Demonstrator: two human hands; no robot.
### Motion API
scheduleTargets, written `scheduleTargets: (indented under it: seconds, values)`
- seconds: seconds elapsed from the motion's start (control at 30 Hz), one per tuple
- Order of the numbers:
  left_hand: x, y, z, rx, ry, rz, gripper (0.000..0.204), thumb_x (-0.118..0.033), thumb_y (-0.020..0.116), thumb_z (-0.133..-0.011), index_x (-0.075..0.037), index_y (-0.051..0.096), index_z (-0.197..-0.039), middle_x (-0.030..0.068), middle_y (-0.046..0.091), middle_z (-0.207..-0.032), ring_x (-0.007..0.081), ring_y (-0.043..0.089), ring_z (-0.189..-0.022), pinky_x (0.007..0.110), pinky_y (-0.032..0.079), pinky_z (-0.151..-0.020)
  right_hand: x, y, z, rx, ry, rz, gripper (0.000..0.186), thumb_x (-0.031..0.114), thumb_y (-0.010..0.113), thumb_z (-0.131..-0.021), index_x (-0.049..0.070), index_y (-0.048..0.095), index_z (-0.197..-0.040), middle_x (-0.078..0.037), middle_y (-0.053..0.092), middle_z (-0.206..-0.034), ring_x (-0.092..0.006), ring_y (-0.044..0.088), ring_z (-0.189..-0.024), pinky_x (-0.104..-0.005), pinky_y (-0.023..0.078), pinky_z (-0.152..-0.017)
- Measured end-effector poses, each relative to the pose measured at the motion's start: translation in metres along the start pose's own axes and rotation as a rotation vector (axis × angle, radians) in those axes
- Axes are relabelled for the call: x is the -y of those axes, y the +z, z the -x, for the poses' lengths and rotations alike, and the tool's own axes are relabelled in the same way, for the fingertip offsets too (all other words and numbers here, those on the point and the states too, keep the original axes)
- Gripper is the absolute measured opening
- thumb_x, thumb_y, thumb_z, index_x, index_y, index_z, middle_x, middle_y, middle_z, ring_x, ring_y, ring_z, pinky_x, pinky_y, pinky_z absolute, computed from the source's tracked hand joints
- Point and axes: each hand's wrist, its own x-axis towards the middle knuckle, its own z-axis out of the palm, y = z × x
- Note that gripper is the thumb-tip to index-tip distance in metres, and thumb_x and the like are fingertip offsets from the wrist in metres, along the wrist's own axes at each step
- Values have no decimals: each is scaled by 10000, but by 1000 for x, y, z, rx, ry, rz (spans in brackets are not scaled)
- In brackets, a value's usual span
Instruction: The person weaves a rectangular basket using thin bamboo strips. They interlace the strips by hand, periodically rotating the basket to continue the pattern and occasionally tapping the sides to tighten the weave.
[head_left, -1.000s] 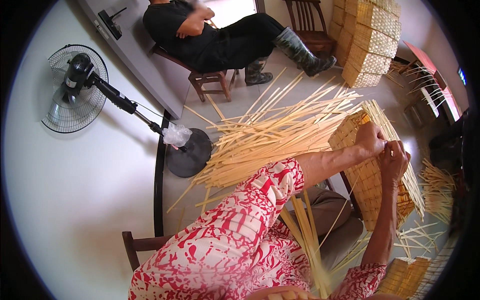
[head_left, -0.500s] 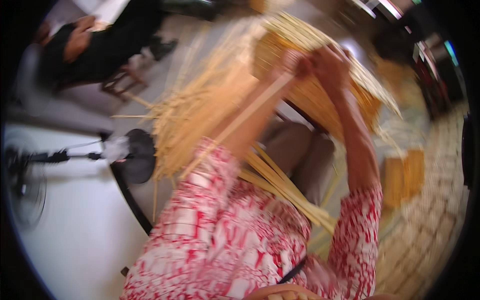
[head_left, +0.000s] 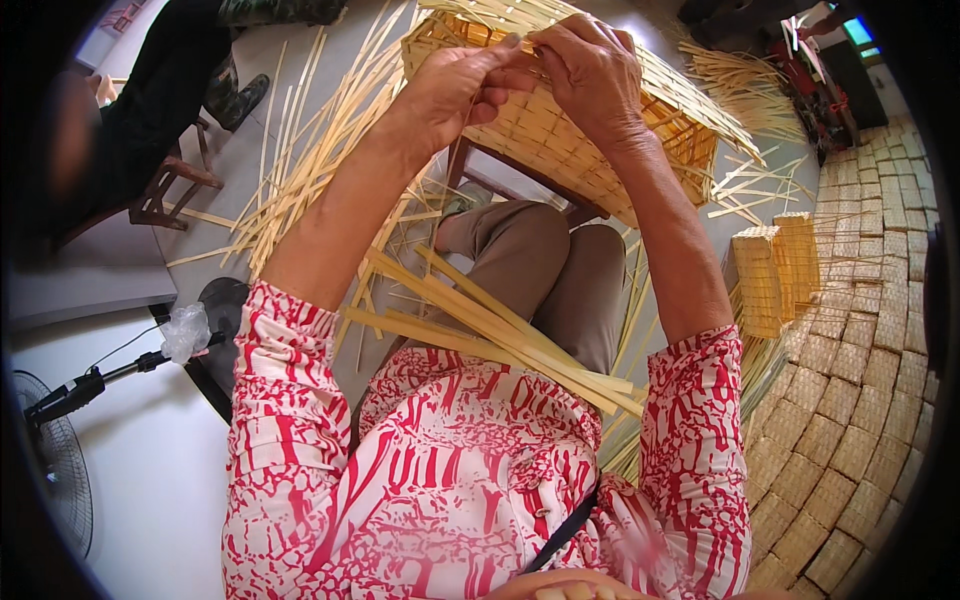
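A large woven bamboo basket (head_left: 560, 140) stands tilted in front of my knees, with a pale strip-covered rim along its upper side. Both hands meet at that rim. My left hand (head_left: 462, 85) has its thumb and fingers drawn together at the near edge; what they pinch, if anything, is too small to make out. Beside it, my right hand (head_left: 592, 78) is bent over the rim, its fingertips closed on the basket's edge. Several flat bamboo strips (head_left: 490, 335) lie across my lap.
Loose bamboo strips (head_left: 300, 190) spread over the floor at the left. A person (head_left: 150, 110) sits at the far left by a wooden stool (head_left: 175, 185). A fan (head_left: 55, 450) is at the lower left. Small woven boxes (head_left: 760, 280) and rows of woven pieces (head_left: 850, 400) lie at right.
My left forearm has swung outward to the left, and both hands sit higher at the basket's rim. The long strip along my left forearm no longer shows there. The view has steadied.
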Motion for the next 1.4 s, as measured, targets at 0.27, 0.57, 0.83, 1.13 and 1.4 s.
scheduleTargets:
  seconds: [0.27,0.57,0.83,1.13,1.4]
  values:
    - [14,-45,33,118,28,-45,298,-253,615,-1060,13,686,-1175,16,686,-768,2,464,-510,141,356,-452,1,-4,2,14,34,0,155,190,725,-902,174,773,-1048,10,715,-1007,-233,682,-952,-390,459,-893]
    - [51,-40,25,38,162,-369,246,-283,635,-1051,-64,744,-1021,0,708,-732,24,547,-584,183,428,-549,52,-41,16,-46,197,-333,110,86,718,-881,87,759,-984,-78,705,-903,-256,680,-821,-377,541,-754]
    - [74,-34,33,77,150,-234,257,-287,598,-1068,-67,731,-1072,22,739,-863,74,676,-741,230,525,-679,72,-2,41,287,839,-1004,249,161,700,-982,-81,728,-1029,-70,729,-818,-84,655,-780,-261,547,-699]
    - [96,-60,58,132,60,-287,237,-236,606,-1059,-25,699,-1112,35,745,-930,122,720,-878,273,571,-801,79,6,42,275,944,-1126,218,139,640,-1015,-72,693,-1012,-89,743,-873,-131,725,-791,-276,611,-714]
    - [104,-73,76,118,6,-337,242,-252,639,-1031,-40,706,-1126,27,747,-996,120,706,-932,295,546,-874,89,22,59,320,945,-1209,200,145,616,-1039,-34,686,-985,-83,747,-881,-125,728,-779,-267,616,-708]
